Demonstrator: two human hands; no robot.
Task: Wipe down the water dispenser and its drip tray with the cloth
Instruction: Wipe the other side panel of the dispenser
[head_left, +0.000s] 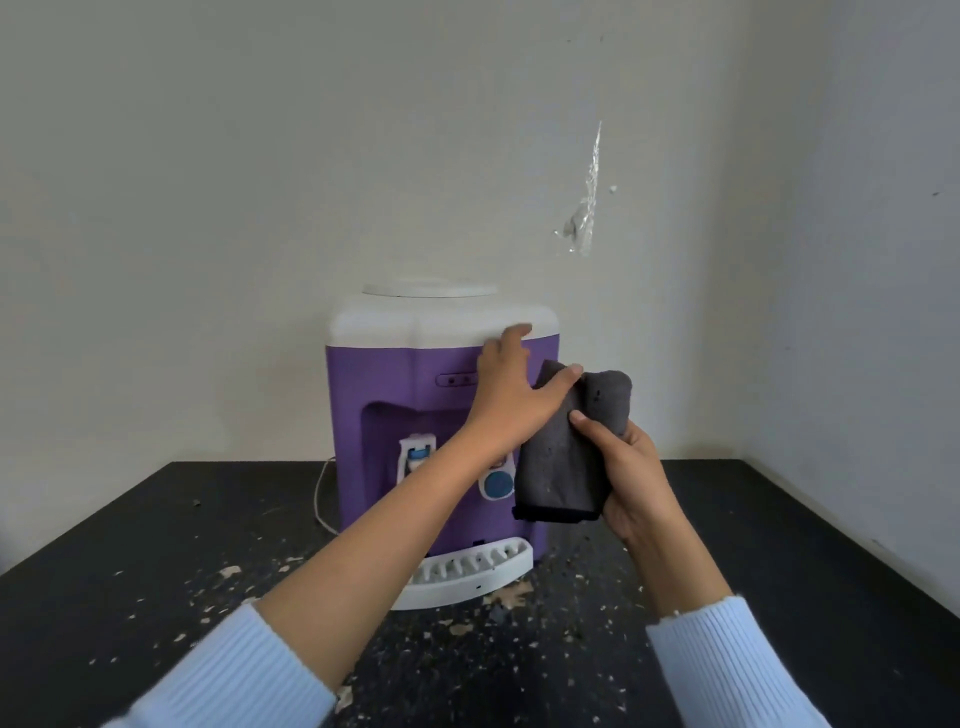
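Water dispenser (384, 374): purple body with a white top, standing upright near the back edge of the desk (130, 545), about midway along it.
Drip tray (467, 571): white and slotted, at the foot of the dispenser on the side facing me, resting on the desk.
Cloth (561, 467): dark grey and folded, held up in the air in front of the dispenser's right front corner, above the desk and not touching the tray.
My right hand (634, 483): curled round the cloth from the right, with my thumb pressed on its face and my fingers wrapped behind it.
My left hand (514, 395): fingers straight and spread, holding nothing. The fingertips reach the seam between the white top and the purple front, and my thumb lies against the upper edge of the cloth.
Sleeves (727, 665): pale blue ribbed knit, pushed back from both wrists.
Desk surface: black, scattered with pale flecks and crumbs, thickest around the tray.
Cord (319, 499): thin and white, looping down on the dispenser's left side near the back edge.
Wall (208, 156): off-white, with a scrap of clear tape (584, 208) stuck above and to the right of the dispenser.
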